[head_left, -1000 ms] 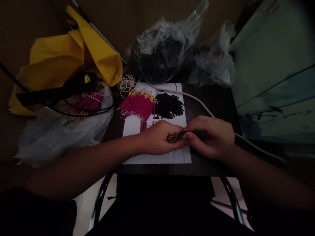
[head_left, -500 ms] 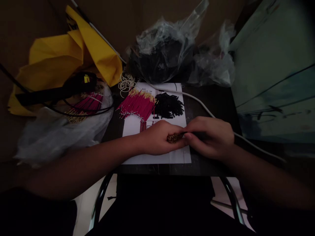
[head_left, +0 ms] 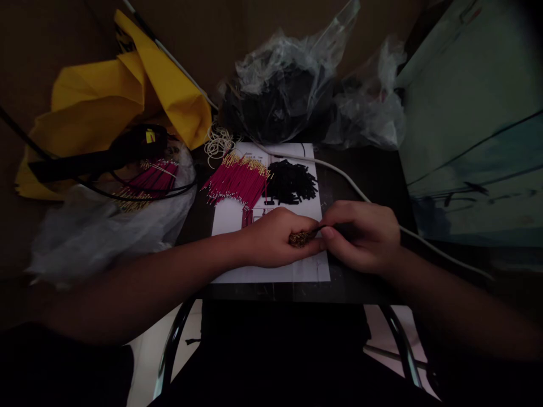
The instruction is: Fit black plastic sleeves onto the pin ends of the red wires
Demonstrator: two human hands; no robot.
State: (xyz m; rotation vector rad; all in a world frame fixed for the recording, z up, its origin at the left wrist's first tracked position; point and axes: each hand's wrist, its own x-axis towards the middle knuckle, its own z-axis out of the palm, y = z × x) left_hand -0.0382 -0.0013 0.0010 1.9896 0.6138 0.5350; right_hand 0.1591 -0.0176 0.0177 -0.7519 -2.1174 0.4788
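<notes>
My left hand point(head_left: 274, 237) is shut around a bundle of wires whose gold-coloured metal ends point(head_left: 300, 238) stick out past my fingers. My right hand point(head_left: 360, 237) meets them from the other side, its thumb and forefinger pinching a thin black piece point(head_left: 317, 229), probably a sleeve from the nearby pile. Where that piece meets the gold ends is too small to make out. Both hands hover over a white paper sheet point(head_left: 271, 274). Beyond them lie a sheaf of pink wires with gold tips point(head_left: 237, 181) and a pile of short black sleeves point(head_left: 291, 182).
A white cable point(head_left: 360, 195) crosses the dark table point(head_left: 365, 169) to the right. Plastic bags of black pieces point(head_left: 275, 107) stand behind it. To the left are yellow plastic point(head_left: 127, 96), a black cord, more pink wires point(head_left: 155, 178) and a white bag point(head_left: 102, 226).
My right hand has moved slightly left, closer to my left hand, and less of the black piece shows. My left hand and the things on the table have hardly moved.
</notes>
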